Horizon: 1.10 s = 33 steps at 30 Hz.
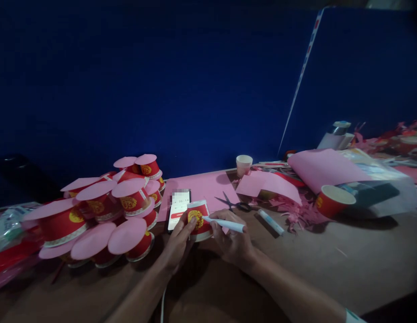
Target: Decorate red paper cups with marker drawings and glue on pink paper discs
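Note:
My left hand (181, 235) is closed around the left side of a red paper cup (202, 210) with a gold round emblem and a pale band at its lower edge. In my right hand (233, 244) is a white pen-like stick (228, 224), its tip pointing at the emblem and seeming to touch it. The fingers of my right hand also come close to the cup's right side. Behind the cup lies a phone (176, 213) with a lit screen, partly hidden by the cup and my left hand. Under the phone is a pink paper sheet (195, 185).
Several red cups topped with pink paper discs (128, 235) are stacked at the left. Scissors (235, 205), a glue stick (271, 222), pink paper scraps (297, 215) and another red cup (335, 201) lie to the right. A white cup (244, 166) stands near the blue partition (195, 89).

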Each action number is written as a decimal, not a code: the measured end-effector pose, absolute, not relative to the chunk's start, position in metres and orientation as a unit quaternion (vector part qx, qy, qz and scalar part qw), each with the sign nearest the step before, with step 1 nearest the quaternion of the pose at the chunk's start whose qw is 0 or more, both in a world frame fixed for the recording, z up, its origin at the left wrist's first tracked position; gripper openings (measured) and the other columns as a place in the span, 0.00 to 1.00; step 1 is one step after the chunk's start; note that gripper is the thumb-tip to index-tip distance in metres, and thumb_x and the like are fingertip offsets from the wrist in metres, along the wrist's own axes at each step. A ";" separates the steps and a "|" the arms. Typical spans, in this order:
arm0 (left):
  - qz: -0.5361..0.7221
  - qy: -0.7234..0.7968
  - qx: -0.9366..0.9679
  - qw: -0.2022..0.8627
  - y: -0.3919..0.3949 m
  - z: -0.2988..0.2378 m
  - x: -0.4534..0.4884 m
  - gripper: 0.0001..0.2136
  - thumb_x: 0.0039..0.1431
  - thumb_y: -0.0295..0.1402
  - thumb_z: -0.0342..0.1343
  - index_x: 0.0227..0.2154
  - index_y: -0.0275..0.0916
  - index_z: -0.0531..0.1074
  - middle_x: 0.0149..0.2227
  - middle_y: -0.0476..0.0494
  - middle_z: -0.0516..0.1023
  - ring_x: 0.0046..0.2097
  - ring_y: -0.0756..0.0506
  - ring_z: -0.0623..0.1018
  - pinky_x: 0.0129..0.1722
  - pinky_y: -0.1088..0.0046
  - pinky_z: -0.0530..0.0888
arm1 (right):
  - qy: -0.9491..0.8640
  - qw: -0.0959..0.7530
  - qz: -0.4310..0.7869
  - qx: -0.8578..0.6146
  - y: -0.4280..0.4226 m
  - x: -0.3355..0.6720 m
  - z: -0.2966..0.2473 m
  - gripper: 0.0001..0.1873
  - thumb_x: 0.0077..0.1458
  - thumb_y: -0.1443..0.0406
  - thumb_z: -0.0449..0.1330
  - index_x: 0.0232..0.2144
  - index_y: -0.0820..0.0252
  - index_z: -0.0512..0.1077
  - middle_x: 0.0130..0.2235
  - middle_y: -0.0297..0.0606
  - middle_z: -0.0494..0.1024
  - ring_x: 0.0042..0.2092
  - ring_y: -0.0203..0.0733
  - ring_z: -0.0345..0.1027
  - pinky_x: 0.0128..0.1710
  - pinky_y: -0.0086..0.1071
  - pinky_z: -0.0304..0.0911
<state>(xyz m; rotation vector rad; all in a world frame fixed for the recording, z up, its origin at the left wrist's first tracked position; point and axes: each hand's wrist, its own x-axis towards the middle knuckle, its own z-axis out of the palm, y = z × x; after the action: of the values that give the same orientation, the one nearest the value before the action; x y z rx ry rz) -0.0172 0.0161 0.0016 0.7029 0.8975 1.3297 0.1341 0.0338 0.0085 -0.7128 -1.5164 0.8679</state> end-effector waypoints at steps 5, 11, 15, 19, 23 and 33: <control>0.582 0.397 0.315 0.636 0.014 0.010 -0.014 0.21 0.52 0.36 0.60 0.50 0.43 0.67 0.44 0.46 0.78 0.47 0.43 0.76 0.50 0.67 0.69 | -0.727 0.566 0.248 -0.298 0.035 0.136 0.007 0.10 0.56 0.69 0.54 0.39 0.55 0.72 0.36 0.40 0.76 0.38 0.43 0.70 0.41 0.38 0.65; 0.575 0.398 0.315 0.641 0.012 0.015 -0.013 0.21 0.53 0.35 0.59 0.51 0.44 0.66 0.43 0.46 0.78 0.47 0.44 0.76 0.50 0.68 0.69 | -0.741 0.564 0.228 -0.284 0.036 0.137 0.008 0.11 0.57 0.69 0.53 0.40 0.54 0.72 0.36 0.40 0.76 0.38 0.44 0.69 0.40 0.39 0.65; 0.591 0.377 0.323 0.635 0.014 0.010 -0.015 0.19 0.53 0.35 0.59 0.49 0.42 0.67 0.44 0.46 0.78 0.46 0.45 0.76 0.48 0.69 0.70 | -0.742 0.559 0.231 -0.290 0.036 0.136 0.008 0.09 0.57 0.68 0.53 0.37 0.55 0.72 0.35 0.40 0.76 0.37 0.43 0.69 0.40 0.39 0.65; 0.590 0.383 0.320 0.635 0.016 0.006 -0.016 0.15 0.55 0.34 0.58 0.46 0.41 0.69 0.39 0.48 0.79 0.44 0.47 0.76 0.45 0.75 0.70 | -0.720 0.568 0.263 -0.299 0.037 0.135 0.007 0.05 0.54 0.66 0.58 0.34 0.54 0.74 0.33 0.39 0.76 0.36 0.44 0.69 0.40 0.39 0.65; 0.583 0.384 0.324 0.638 0.016 0.007 -0.015 0.14 0.56 0.34 0.56 0.46 0.41 0.69 0.42 0.47 0.78 0.45 0.47 0.76 0.47 0.74 0.69 | -0.729 0.569 0.250 -0.288 0.036 0.136 0.007 0.09 0.56 0.68 0.55 0.38 0.55 0.73 0.36 0.40 0.76 0.38 0.44 0.70 0.41 0.39 0.65; 0.588 0.390 0.321 0.631 0.014 0.008 -0.015 0.12 0.56 0.34 0.57 0.43 0.42 0.70 0.40 0.49 0.78 0.44 0.48 0.76 0.46 0.76 0.69 | -0.748 0.558 0.222 -0.282 0.037 0.136 0.004 0.09 0.56 0.69 0.54 0.38 0.55 0.72 0.35 0.40 0.76 0.37 0.44 0.70 0.39 0.39 0.66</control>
<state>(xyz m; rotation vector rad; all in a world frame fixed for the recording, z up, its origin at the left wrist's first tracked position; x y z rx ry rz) -0.0151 0.0137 0.0077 0.7355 0.8930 1.3466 0.1365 0.0370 0.0042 -0.6663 -1.7651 0.5226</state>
